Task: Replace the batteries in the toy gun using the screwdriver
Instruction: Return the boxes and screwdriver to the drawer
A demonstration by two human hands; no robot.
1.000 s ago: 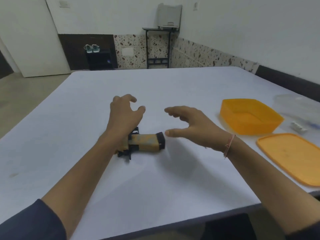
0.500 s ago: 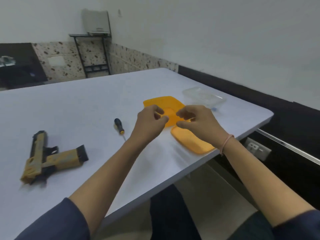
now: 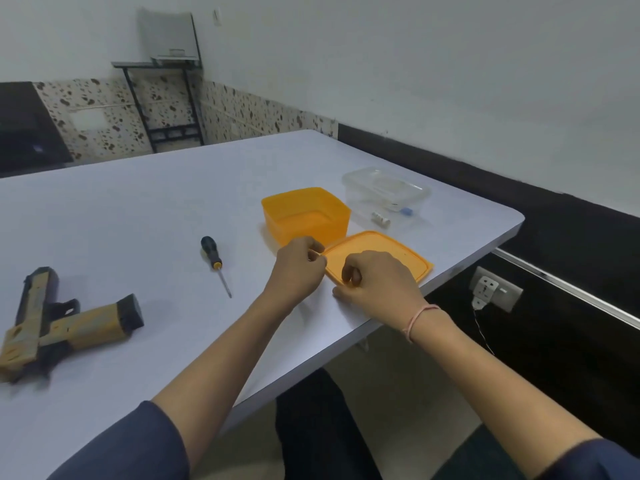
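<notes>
Two hands meet at the near-left corner of the orange lid [image 3: 381,251], which lies flat by the table's [image 3: 138,202] near edge. Left hand [image 3: 298,271]: fingers curled, tips pinching the lid's corner. Right hand [image 3: 377,282]: fingers curled over the lid's near rim and gripping it, thumb stretched along the table beneath. The toy gun [image 3: 69,327] lies on its side at far left, well apart from both hands. The screwdriver [image 3: 212,254] lies between toy gun and hands, untouched. An open orange box [image 3: 306,216] stands just behind the lid, with a clear container [image 3: 384,188] beyond it.
</notes>
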